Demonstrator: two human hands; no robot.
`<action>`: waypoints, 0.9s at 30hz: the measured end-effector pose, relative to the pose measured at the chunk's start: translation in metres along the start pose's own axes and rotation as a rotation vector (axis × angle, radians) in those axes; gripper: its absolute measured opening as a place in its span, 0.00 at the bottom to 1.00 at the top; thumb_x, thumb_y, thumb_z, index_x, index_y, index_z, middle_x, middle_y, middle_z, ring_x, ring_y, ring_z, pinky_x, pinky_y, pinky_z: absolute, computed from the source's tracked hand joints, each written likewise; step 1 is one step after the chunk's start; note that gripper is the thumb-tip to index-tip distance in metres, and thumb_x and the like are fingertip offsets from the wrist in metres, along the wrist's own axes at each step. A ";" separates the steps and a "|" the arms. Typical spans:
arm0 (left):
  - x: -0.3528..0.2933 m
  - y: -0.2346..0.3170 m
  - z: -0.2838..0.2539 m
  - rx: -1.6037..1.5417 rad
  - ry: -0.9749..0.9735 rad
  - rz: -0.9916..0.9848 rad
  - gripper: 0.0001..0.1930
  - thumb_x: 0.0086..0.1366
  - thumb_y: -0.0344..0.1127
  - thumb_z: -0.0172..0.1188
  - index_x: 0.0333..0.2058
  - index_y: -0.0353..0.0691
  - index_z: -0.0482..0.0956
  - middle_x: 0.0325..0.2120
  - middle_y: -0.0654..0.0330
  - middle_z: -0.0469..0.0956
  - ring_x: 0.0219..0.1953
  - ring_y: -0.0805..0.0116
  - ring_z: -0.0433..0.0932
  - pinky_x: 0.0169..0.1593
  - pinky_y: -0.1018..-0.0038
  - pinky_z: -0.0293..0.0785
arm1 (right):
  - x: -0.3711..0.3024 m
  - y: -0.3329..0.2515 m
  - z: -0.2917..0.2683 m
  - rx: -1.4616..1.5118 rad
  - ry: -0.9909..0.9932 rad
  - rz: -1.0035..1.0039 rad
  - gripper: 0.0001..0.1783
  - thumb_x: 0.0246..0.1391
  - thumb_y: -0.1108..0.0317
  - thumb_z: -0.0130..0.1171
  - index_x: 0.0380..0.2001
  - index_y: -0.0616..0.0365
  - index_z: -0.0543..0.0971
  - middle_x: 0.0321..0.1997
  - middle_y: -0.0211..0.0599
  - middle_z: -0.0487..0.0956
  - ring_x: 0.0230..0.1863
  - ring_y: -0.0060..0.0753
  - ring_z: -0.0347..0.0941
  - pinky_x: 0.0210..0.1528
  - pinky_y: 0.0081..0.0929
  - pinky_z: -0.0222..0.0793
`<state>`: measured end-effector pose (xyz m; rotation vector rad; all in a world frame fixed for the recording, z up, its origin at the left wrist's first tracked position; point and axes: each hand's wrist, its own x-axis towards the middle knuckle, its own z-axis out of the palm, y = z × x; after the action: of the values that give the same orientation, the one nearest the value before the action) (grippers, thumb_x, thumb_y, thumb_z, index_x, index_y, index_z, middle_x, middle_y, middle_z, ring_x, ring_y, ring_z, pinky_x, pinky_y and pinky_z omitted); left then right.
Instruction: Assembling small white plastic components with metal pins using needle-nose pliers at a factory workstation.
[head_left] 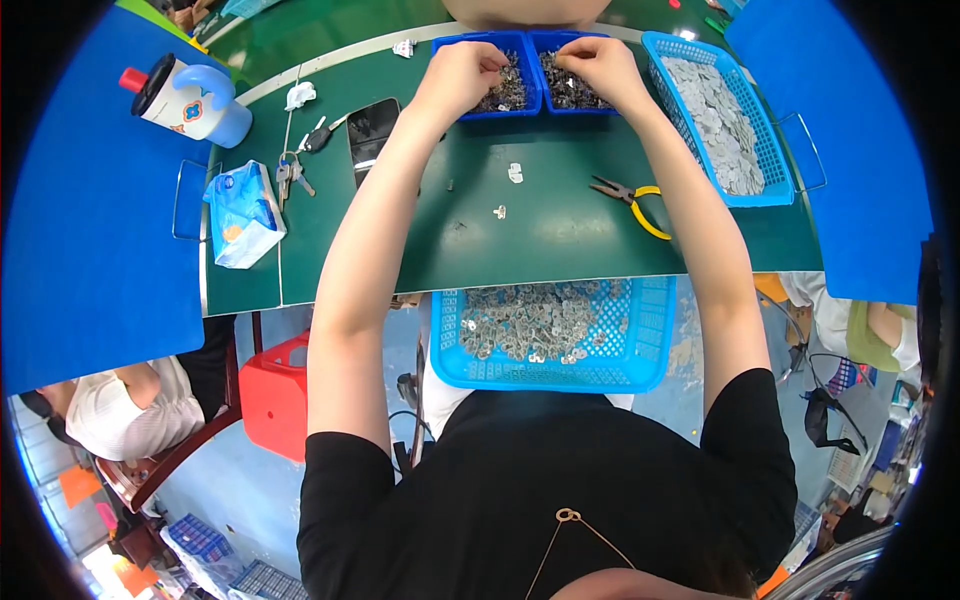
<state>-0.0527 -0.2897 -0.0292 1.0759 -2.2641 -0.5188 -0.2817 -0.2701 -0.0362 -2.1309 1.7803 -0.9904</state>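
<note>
Two dark blue bins stand side by side at the far side of the green table (560,250). My left hand (462,76) reaches into the left bin (505,114), thumb and fingers pinched together over small dark and silvery metal parts (510,88). Over the right bin (588,113), my right hand (606,72) pinches too, its fingertips down among similar parts (570,92). Whatever sits between the fingertips of either hand is too small to make out. Two small pale pieces, one nearer the bins (515,172) and one closer to me (499,212), lie between my forearms.
Yellow-handled pliers (623,192) lie beside my right forearm. A light blue basket (783,180) of flat pale pieces stands at right; another basket (550,376) with metal parts is at my lap. At left are a phone (374,122), keys (285,172), tissue pack (240,215) and tumbler (190,105).
</note>
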 end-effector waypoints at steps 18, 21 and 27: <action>-0.135 0.069 -0.016 -0.529 0.192 -0.237 0.11 0.54 0.25 0.64 0.38 0.37 0.82 0.33 0.63 0.82 0.34 0.78 0.80 0.36 0.81 0.75 | -0.139 -0.086 -0.009 0.676 -0.398 0.208 0.06 0.49 0.70 0.62 0.31 0.59 0.81 0.31 0.28 0.79 0.31 0.18 0.73 0.33 0.18 0.68; -0.183 0.070 0.003 -0.347 0.188 -0.262 0.10 0.54 0.25 0.63 0.37 0.41 0.82 0.31 0.60 0.82 0.30 0.73 0.80 0.31 0.81 0.74 | -0.173 -0.097 0.019 0.418 -0.291 -0.032 0.07 0.46 0.74 0.61 0.32 0.61 0.81 0.30 0.35 0.77 0.31 0.29 0.74 0.34 0.26 0.69; -0.203 0.073 0.004 -0.262 0.198 -0.231 0.11 0.55 0.24 0.62 0.38 0.41 0.82 0.34 0.61 0.81 0.31 0.73 0.80 0.31 0.82 0.74 | -0.177 -0.103 0.030 0.336 -0.097 -0.179 0.10 0.47 0.75 0.59 0.36 0.58 0.82 0.32 0.37 0.76 0.32 0.34 0.74 0.34 0.27 0.69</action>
<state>0.0068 -0.0843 -0.0582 1.2007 -1.8528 -0.7452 -0.1910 -0.0870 -0.0673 -2.1057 1.2897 -1.1159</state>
